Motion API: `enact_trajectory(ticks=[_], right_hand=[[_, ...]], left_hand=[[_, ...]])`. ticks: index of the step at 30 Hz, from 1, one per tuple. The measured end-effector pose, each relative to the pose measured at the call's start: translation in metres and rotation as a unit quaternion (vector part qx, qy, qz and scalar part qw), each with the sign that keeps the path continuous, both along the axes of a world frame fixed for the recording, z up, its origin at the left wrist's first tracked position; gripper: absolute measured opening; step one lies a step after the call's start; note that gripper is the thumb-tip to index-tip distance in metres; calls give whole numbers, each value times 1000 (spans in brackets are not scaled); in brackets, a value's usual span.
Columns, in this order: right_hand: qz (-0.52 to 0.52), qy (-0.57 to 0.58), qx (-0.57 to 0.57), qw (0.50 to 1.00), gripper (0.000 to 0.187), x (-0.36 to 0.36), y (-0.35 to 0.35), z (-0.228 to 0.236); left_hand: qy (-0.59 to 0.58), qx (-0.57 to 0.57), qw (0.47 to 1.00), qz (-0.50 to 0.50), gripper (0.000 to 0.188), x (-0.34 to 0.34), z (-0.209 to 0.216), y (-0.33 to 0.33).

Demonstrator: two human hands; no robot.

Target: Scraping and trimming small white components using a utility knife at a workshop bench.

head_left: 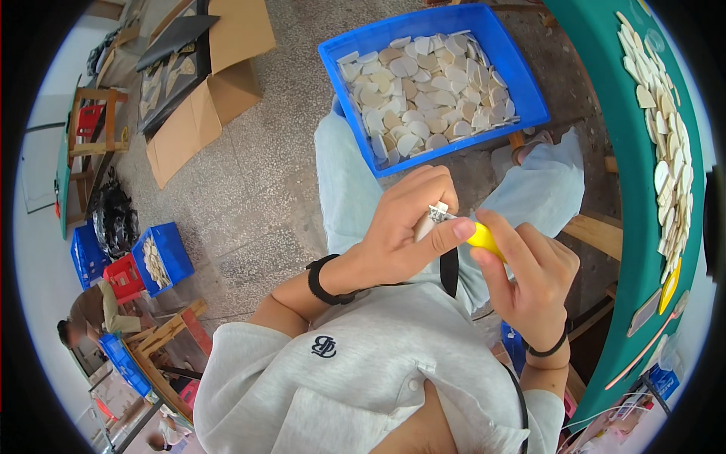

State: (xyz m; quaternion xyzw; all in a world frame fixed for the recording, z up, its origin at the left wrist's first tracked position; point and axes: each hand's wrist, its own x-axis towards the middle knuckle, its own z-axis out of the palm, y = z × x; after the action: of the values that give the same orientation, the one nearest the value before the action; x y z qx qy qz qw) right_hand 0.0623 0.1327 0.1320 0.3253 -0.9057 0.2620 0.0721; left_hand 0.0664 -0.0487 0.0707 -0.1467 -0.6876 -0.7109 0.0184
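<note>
My left hand (412, 227) is closed round a small white piece (438, 209), whose end shows between thumb and fingers. Most of that piece is hidden by the hand. In my right hand (529, 280), a yellow-handled tool (485, 240) is pinched between thumb and fingers. The left thumb reaches over to the tool's front end, and the tool's working end is hard to make out. Both hands are close together above my lap. Just beyond them stands a blue bin (454, 142) holding many flat, off-white, rounded pieces (423, 91).
To the right, a green table (605, 356) carries a long row of similar pieces (665, 166), another yellow-handled tool (670, 286) and a flat grey block (644, 312). An open cardboard box (185, 125) is at the far left. Blue crates (174, 253) and another person (98, 310) are further left.
</note>
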Motion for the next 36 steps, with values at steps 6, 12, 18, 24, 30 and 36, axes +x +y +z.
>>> enact_trajectory(ticks=[6, 12, 18, 24, 30, 36], right_hand=[[0, 2, 4, 1000, 35, 0, -1, -2], [-7, -2, -23, 1000, 34, 1, -2, -6], [11, -36, -36, 999, 34, 0, 0, -4], [12, -17, -10, 1000, 34, 0, 0, -3], [11, 5, 1, 1000, 35, 0, -1, -5], [-1, 26, 21, 999, 36, 0, -2, -9]], left_hand=[[22, -6, 1000, 11, 32, 0, -4, -1], [0, -5, 1000, 3, 31, -2, -3, 0], [8, 9, 1000, 1, 32, -2, -1, 0], [12, 3, 1000, -1, 32, 0, -2, -1], [-5, 4, 1000, -2, 33, 0, -5, -2], [-31, 27, 999, 10, 36, 1, -5, 1]])
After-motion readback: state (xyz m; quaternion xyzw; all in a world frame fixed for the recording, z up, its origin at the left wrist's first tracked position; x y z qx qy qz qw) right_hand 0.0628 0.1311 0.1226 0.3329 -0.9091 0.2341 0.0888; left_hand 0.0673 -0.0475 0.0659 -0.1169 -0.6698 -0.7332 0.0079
